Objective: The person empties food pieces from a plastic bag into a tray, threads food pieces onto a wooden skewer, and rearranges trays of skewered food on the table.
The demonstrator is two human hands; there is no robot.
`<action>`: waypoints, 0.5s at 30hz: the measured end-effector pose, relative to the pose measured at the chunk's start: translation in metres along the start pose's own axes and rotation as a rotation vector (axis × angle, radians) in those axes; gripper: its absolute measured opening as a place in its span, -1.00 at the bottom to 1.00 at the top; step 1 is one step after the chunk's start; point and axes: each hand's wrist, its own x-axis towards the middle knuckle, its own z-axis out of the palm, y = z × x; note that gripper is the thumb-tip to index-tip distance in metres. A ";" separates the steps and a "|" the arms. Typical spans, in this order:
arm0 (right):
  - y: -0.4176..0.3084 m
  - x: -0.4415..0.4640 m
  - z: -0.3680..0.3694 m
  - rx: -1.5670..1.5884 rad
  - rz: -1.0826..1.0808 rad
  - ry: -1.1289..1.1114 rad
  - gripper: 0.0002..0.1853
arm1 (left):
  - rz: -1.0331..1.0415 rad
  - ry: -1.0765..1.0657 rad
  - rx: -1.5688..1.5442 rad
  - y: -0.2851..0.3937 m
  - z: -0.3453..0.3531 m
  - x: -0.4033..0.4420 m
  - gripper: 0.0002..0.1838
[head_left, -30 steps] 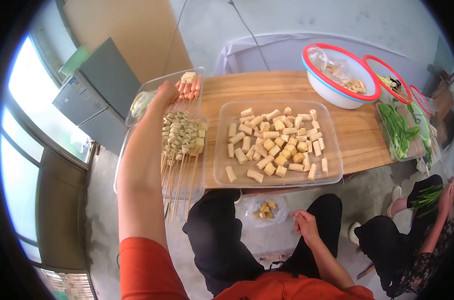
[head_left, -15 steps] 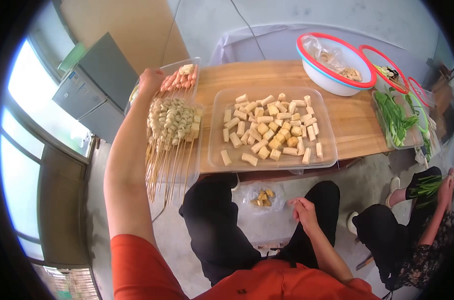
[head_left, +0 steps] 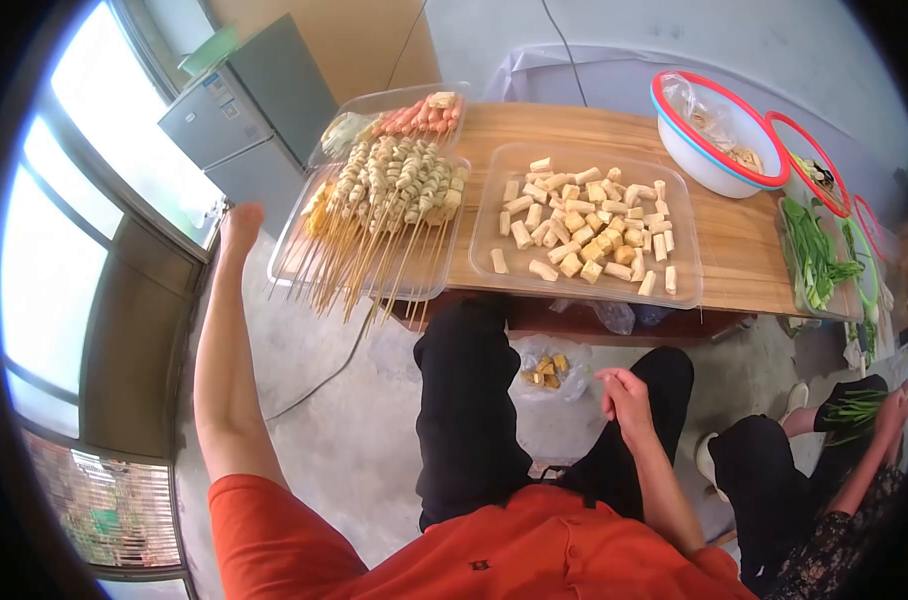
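Note:
My left hand (head_left: pixel 241 226) is raised at the end of my outstretched arm, left of the skewer tray and apart from it; its fingers are foreshortened and any contents are hidden. Over my right thigh, my right hand (head_left: pixel 629 400) is loosely open, index finger stretched left, with nothing visible in it. Many spiral-threaded pale green skewers (head_left: pixel 394 180) lie in a clear plastic tray (head_left: pixel 436 284), their sticks jutting over the table's front edge. Behind them, pink sausage skewers (head_left: pixel 421 116) fill another tray. A wide clear tray (head_left: pixel 686 286) holds loose tan cylinders and yellowish cubes (head_left: pixel 594 225).
A plastic bag with yellowish cubes (head_left: pixel 546 374) sits below the table, between my knees. Red-rimmed basins (head_left: pixel 719 150) and leafy greens (head_left: pixel 817 250) occupy the table's right. A co-worker's hand (head_left: pixel 896 408) holds green stalks at far right. A grey refrigerator (head_left: pixel 229 110) stands at left.
My left hand has moved away from the sausage tray to the left, past the table's side. The view has shifted, showing more of the skewer tray. My right hand stays over my thigh.

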 end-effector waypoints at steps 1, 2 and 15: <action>-0.019 -0.003 0.008 -0.008 -0.049 -0.047 -0.77 | -0.003 -0.003 -0.004 -0.022 0.016 -0.004 -0.69; -0.038 -0.005 0.016 -0.017 -0.098 -0.095 -0.77 | -0.061 -0.063 -0.154 -0.047 0.035 -0.006 -0.68; -0.162 0.044 0.157 -0.004 -0.495 -0.452 -0.65 | -0.544 -0.427 -0.888 -0.029 0.053 -0.069 -0.73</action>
